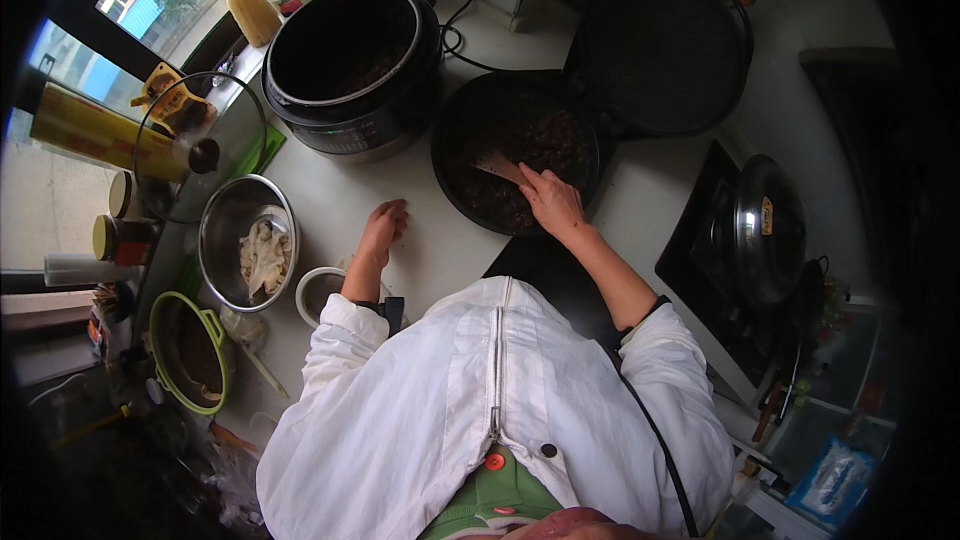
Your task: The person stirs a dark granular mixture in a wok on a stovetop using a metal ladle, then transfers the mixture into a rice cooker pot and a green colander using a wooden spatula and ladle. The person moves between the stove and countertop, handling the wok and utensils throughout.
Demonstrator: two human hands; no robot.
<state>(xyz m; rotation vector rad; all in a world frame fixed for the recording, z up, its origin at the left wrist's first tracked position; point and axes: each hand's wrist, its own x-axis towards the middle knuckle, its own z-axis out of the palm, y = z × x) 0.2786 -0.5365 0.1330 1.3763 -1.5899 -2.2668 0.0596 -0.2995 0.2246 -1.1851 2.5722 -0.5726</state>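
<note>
My right hand [553,202] grips a wooden spatula [499,165], its flat blade down in a round black pan [448,191]. Dark, crumbly food [559,136] is spread over the pan's floor, mostly towards its right side and near edge. Over the white countertop [442,262], left of the pan, my left hand [385,226] has its fingers loosely bent and appears to hold nothing. Close beside my left wrist stands a small pale-rimmed bowl [319,292], partly hidden by the forearm.
A black electric cooker pot [352,120] stands behind left. The pan's hinged lid [660,52] leans back. On the left are a steel bowl [212,270] holding pale, crumpled material, a glass lid [262,116] and a green basin [161,345]. A cooktop [694,255] bears a domed lid [772,240].
</note>
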